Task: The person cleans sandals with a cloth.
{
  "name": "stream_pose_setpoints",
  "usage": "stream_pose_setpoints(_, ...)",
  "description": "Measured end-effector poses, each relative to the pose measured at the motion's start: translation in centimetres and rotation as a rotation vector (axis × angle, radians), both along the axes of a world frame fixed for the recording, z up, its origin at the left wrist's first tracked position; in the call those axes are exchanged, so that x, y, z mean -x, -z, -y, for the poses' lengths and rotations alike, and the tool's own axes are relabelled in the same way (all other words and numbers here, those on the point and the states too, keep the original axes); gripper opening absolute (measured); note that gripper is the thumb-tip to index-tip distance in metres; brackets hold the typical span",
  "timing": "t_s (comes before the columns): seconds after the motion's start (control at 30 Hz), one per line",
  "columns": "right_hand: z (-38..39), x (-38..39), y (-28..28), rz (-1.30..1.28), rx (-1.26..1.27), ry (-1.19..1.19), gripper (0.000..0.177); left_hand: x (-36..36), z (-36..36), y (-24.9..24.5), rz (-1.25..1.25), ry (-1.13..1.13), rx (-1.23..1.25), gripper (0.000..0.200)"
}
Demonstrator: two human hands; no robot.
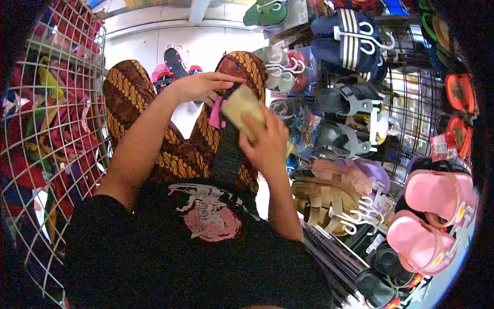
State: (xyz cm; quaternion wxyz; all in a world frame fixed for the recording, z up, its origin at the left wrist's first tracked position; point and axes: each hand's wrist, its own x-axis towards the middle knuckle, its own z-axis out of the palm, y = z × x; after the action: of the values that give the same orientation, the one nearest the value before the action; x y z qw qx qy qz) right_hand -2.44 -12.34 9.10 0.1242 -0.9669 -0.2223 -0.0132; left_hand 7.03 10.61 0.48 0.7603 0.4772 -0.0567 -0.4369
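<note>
A sandal with a dark sole (228, 157) and a pink strap (215, 114) lies along the thigh on my right side. My left hand (198, 88) is at its far end, some fingers curled by the pink strap and the index finger stretched out over it. My right hand (265, 141) grips a pale yellow cloth (241, 107), blurred by motion, against the upper part of the sandal. The cloth hides part of the sandal and what the left fingertips touch.
Sandals hang on a rack at my right, among them navy striped slides (349, 41), brown sandals (327, 198) and pink sandals (427, 195). A wire grid (56, 113) stands close on my left. More footwear (175, 63) lies on the white floor beyond my knees.
</note>
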Motion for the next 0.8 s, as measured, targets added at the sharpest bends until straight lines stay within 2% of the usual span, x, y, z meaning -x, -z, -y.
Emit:
stream_pose_setpoints(0.07,-1.2,-0.4,0.2,0.014,0.011,0.076,0.044,0.4,0.1,0.9,0.077,-0.046,0.020,0.040)
stream_pose_setpoints(0.13,-2.0,0.0,-0.3,-0.058,0.074,0.120,0.047,-0.2,0.5,2.1,-0.011,-0.040,-0.042,0.041)
stream_pose_setpoints(0.2,-1.4,2.5,-1.4,-0.136,0.096,-0.020,0.051,-0.3,0.0,3.0,-0.045,0.000,0.022,0.043)
stream_pose_setpoints(0.27,-0.3,5.0,-2.5,-0.268,0.052,-0.123,0.055,-0.4,-0.6,0.9,-0.044,0.037,0.031,0.044)
stream_pose_setpoints(0.37,-0.3,5.7,-3.2,-0.215,0.231,-0.106,0.055,0.0,-0.6,-1.9,-0.005,0.012,-0.098,0.046)
stream_pose_setpoints(0.4,-0.5,5.0,-2.4,-0.126,0.224,-0.060,0.052,-0.3,-0.1,2.1,-0.023,-0.026,0.031,0.047)
stream_pose_setpoints(0.5,-1.6,1.0,2.0,0.083,0.154,0.225,0.046,0.0,0.4,1.8,-0.030,-0.034,-0.044,0.047)
stream_pose_setpoints(0.53,-1.8,0.3,2.3,0.061,0.085,0.247,0.046,0.2,0.7,2.3,-0.030,-0.115,-0.030,0.046)
stream_pose_setpoints(0.6,-2.7,-0.2,2.0,0.008,-0.059,0.298,0.047,0.3,0.4,3.2,0.079,-0.082,-0.034,0.049)
stream_pose_setpoints(0.63,-2.9,0.7,1.5,0.001,0.034,0.225,0.048,0.2,0.5,3.5,-0.097,-0.085,0.028,0.049)
stream_pose_setpoints(0.7,-2.3,4.4,-0.4,-0.011,0.226,0.067,0.050,0.1,-0.4,2.3,0.097,-0.039,-0.168,0.049)
stream_pose_setpoints(0.73,-1.9,5.7,-1.1,-0.061,0.161,0.008,0.051,0.1,-0.5,1.6,0.192,-0.016,-0.262,0.049)
stream_pose_setpoints(0.8,-1.0,6.7,-0.8,-0.083,0.132,-0.035,0.050,0.4,0.4,2.1,0.108,-0.064,-0.138,0.047)
